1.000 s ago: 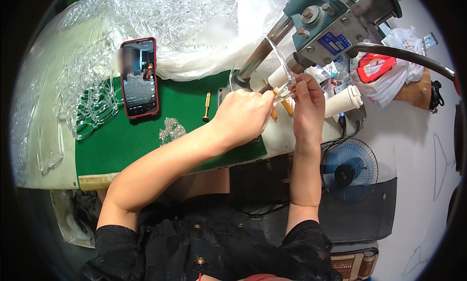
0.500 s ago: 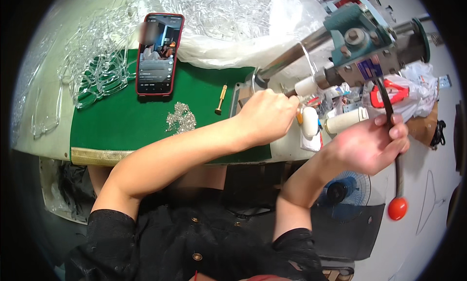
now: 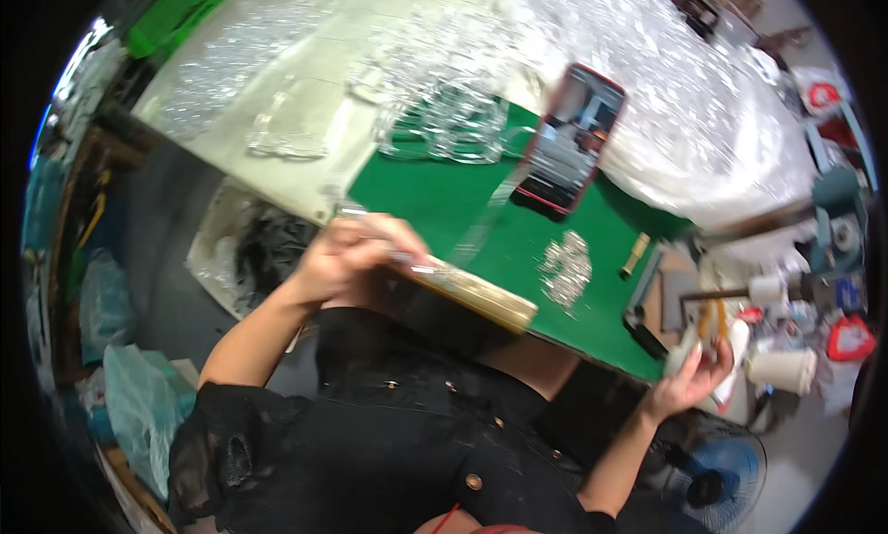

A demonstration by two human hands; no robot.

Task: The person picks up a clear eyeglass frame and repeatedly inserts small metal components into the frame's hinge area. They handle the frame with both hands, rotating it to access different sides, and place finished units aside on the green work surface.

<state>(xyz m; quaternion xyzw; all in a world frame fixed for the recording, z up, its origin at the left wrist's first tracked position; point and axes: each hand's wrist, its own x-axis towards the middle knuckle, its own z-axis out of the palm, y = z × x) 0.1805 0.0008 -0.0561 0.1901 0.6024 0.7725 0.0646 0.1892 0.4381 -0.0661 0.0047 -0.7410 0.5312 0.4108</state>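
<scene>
My left hand [image 3: 356,252] is closed on a clear plastic eyeglass frame [image 3: 347,206], smeared by motion, at the green mat's front left edge. My right hand [image 3: 689,381] is over the table's right side with its fingers apart, nearest to a white rounded object [image 3: 737,342]. I see nothing gripped in it. On the green mat [image 3: 435,196] lie a heap of small silvery metal parts [image 3: 566,268] and a brass-coloured tool [image 3: 635,255]. Several clear eyeglass frames [image 3: 449,132] are piled behind the mat's left part.
A red-cased phone [image 3: 571,138] lies at the mat's back. Clear plastic bags [image 3: 675,99] fill the far table. The teal hand press [image 3: 837,210] stands at the right, a blue fan [image 3: 717,483] below it. A bin with a black bag [image 3: 268,247] is left of my knees.
The view has swung left. My left hand has left the press and moved left, now with a clear eyeglass frame. My right hand has let go of the press lever.
</scene>
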